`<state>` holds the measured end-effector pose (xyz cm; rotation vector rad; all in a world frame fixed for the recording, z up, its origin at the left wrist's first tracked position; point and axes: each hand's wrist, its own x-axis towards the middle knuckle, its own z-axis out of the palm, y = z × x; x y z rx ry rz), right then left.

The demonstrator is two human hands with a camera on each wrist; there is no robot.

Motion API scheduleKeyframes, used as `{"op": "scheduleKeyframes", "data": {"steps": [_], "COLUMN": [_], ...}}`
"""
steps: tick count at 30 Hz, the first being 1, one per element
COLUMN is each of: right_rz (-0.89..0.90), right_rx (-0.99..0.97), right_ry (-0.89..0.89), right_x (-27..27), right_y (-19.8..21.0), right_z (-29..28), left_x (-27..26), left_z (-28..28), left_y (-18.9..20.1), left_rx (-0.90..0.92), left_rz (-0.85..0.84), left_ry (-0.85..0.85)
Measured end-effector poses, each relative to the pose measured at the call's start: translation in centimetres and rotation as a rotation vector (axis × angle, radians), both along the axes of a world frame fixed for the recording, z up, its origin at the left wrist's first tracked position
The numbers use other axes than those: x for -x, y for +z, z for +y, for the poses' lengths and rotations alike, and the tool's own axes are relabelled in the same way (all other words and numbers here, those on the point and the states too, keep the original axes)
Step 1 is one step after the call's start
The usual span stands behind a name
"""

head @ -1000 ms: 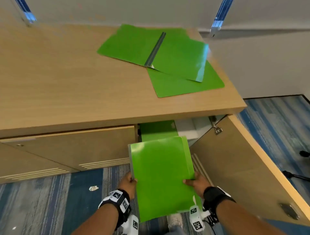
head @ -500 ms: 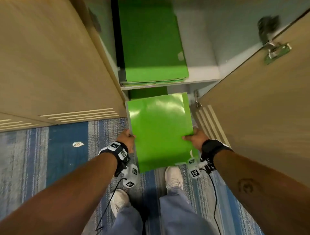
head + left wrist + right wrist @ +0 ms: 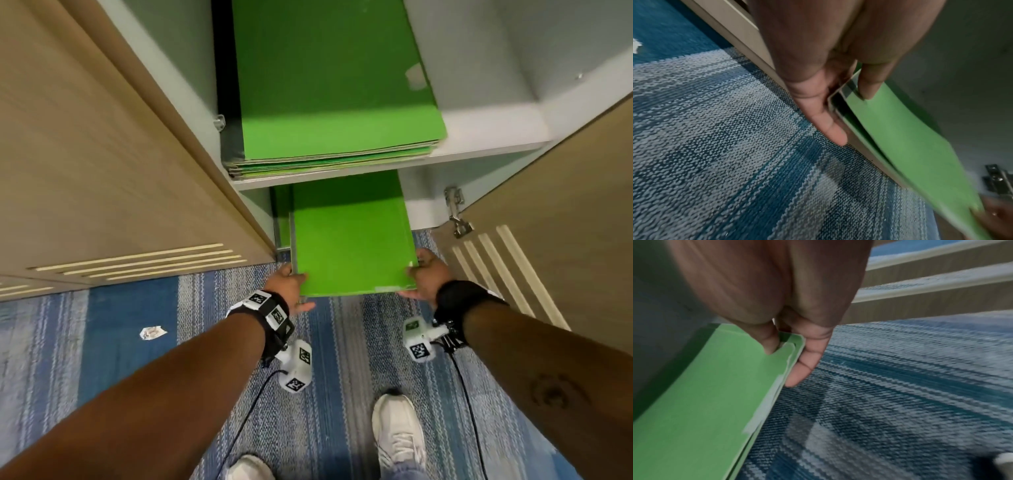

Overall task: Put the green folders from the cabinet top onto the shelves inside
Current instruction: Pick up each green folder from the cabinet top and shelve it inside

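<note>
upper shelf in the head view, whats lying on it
A stack of green folders lies flat on the upper shelf, toward its left side. Only the top cover and layered front edges show; the count is unclear.

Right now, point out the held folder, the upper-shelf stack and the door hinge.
held folder [image 3: 352, 250], head view, middle of its cover
upper-shelf stack [image 3: 335, 78], head view, top cover
door hinge [image 3: 457, 216], head view, metal arm
</note>
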<state>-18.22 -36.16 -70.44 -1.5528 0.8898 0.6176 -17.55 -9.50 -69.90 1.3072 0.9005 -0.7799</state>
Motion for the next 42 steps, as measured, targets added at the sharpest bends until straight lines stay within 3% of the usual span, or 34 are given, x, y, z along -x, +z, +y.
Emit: {"op": "scheduleKeyframes", "data": {"steps": [4,7,10,20,26,30,35,38,42], "right_rz": [-0.124,-0.198,-0.215,-0.203,-0.072,-0.064,-0.15,-0.195,-0.208], "right_rx": [0.155,0.393,0.504,0.547,0.569,0.584,0.494,0.432,0.34], "right_ry": [0.08,0.129,0.113,0.319,0.465,0.561,0.492,0.504,0.478], "right_x": [-5.5,-8.6,-10.6,-12.6,-12.3,-12.3,-11.1,-9.3,-5.3], "right_y": [-1.8,-3.7,-4.8,-6.3,-6.6,-6.0,-3.6,-0.1,7.5], "right_z": [1.9,3.3,4.4,6.7,7.0,7.1,7.8,8.2,8.9], "left_x": [-0.4,-0.7,0.3,4.3,3.6,2.6,1.5,1.9,3.0], "left_z": [0.1,0.4,0.7,2.5,2.5,2.0,1.5,1.1,0.4], "left_y": [-1.8,-3.4,-3.8,-6.0,-5.4,-4.3,-1.4,2.1,10.2], "left_rx": [0.06,-0.047,-0.05,-0.072,-0.106,-0.106,-0.076,-0.047,-0.028], "left_rz": [-0.005,-0.051,-0.073,0.017,-0.029,-0.075,-0.1,-0.127,-0.171], "left_ry": [0.102,0.069,0.021,-0.073,-0.142,-0.138,-0.036,-0.034,-0.083]}}
